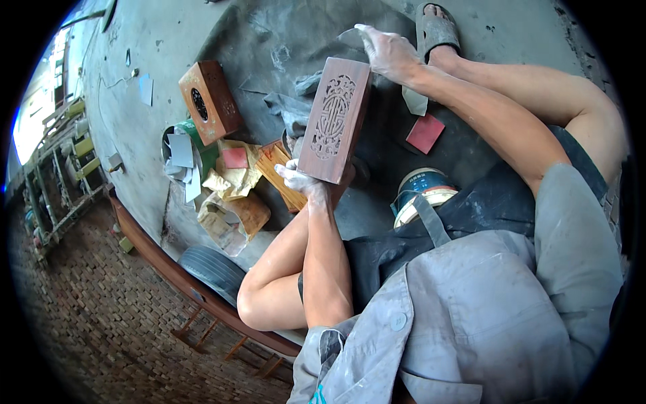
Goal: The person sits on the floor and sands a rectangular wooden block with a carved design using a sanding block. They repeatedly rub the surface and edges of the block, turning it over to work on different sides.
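Note:
My left hand point(304, 179), dusted white, grips the lower end of a brown wooden box point(317, 165) with an openwork carved panel on its upper face. The box is held up at a tilt over the dark ground sheet. Beyond the box's far end, my right hand point(390, 55), also powdery white, pinches a thin grey sheet point(350, 38) at its fingertips. This sheet is apart from the box, and its kind is hard to tell. Below the right wrist lie a pale sheet point(414, 101) and a red square pad point(425, 133).
An orange-brown wooden box point(214, 108) with an oval opening stands at the left. Near it are a green container point(207, 153) with grey sheets, a second red pad point(235, 158), crumpled yellowish paper point(232, 176) and wooden slats point(274, 167). A blue-and-white bucket point(418, 190) sits between my legs.

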Demonstrator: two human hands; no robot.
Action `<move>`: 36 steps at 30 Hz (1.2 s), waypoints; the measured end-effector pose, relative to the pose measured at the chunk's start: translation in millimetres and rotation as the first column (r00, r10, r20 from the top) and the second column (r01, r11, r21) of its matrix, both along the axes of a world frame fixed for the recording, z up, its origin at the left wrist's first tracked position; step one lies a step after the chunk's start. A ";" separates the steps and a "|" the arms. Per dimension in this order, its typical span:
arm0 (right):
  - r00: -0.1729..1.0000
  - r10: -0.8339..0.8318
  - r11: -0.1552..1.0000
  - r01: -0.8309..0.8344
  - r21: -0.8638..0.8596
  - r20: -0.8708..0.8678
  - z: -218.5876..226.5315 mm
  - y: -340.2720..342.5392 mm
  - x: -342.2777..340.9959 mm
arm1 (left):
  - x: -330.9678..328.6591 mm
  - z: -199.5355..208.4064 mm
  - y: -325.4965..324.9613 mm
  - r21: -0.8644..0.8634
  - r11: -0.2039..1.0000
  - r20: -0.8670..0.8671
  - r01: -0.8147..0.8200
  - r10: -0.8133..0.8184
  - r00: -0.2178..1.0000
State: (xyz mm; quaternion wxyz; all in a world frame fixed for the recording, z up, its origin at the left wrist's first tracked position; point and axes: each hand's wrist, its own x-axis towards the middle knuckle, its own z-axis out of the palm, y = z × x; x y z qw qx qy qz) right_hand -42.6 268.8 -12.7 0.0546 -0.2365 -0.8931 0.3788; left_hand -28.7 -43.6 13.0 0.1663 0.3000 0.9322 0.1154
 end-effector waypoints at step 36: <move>0.778 0.497 0.858 -0.508 0.082 -0.385 35.2 -168.1 56.5 | 1.6 -105.6 -86.9 0.398 0.003 0.808 -0.917 0.471 0.353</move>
